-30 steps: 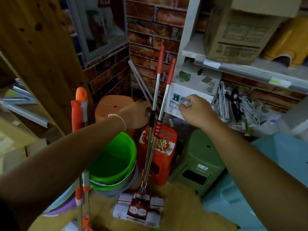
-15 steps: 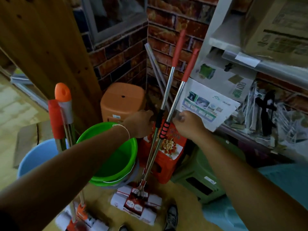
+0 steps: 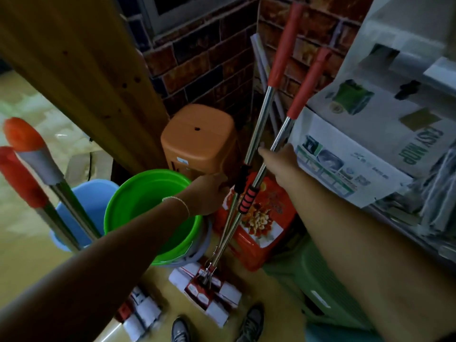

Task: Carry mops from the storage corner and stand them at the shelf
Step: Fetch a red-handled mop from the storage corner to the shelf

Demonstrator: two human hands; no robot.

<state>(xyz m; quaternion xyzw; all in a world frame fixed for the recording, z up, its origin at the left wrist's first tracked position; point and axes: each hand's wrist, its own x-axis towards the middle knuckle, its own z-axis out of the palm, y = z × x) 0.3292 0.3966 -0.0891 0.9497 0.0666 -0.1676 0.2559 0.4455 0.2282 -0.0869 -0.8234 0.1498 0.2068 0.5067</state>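
Note:
Two mops lean in the brick corner, crossing low down. Both have steel poles with red top grips. The left mop (image 3: 259, 124) has a black sleeve and the right mop (image 3: 283, 129) a red ribbed sleeve. Their wrapped heads (image 3: 209, 290) rest on the floor. My left hand (image 3: 209, 193) grips the left pole at the black sleeve, its fingers hidden behind the hand. Above the ribbed sleeve, my right hand (image 3: 281, 159) curls round the right pole. Two more mops (image 3: 61, 193) stand at the near left, one orange-capped and one red-gripped.
A green bucket (image 3: 148, 201) and a blue bucket (image 3: 91, 201) sit left of the mops. Orange (image 3: 199, 137), red (image 3: 266, 218) and green (image 3: 308, 280) stools crowd the corner. An "EASY MOP" box (image 3: 357, 156) juts from the white shelf on the right. A wooden panel (image 3: 86, 70) stands left.
My right hand left the box and took hold of the right mop's pole, then slid a little higher. My left hand stayed on the left pole. The view dropped closer.

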